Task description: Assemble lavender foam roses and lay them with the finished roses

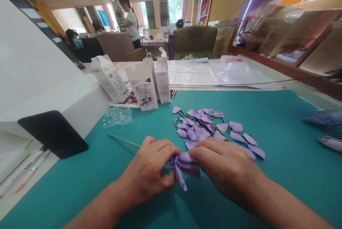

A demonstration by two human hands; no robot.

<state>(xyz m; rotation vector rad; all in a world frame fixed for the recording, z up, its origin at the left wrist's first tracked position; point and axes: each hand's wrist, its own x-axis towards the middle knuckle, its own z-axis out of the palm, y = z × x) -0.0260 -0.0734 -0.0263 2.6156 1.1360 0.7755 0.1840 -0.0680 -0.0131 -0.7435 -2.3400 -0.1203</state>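
My left hand (149, 168) is closed around the base of a purple artificial flower (188, 168), just above the green mat. Its thin green stem (123, 140) appears beyond the left hand and points away to the left. With fingers closed, my right hand (227, 161) grips a petal on the flower's right side; its fingertips are partly hidden. One narrow petal hangs down toward me. Right behind the hands lies a loose pile of purple petals (197, 123), mixed with green stem pieces and bits of red.
Opened white boxes (145, 86) stand at the mat's back left, beside a crumpled clear plastic bag (117, 116). A black tablet-like panel (53, 134) leans at left. More purple petals (331, 142) lie at far right. A thin cable (267, 82) crosses the back; people sit and stand beyond.
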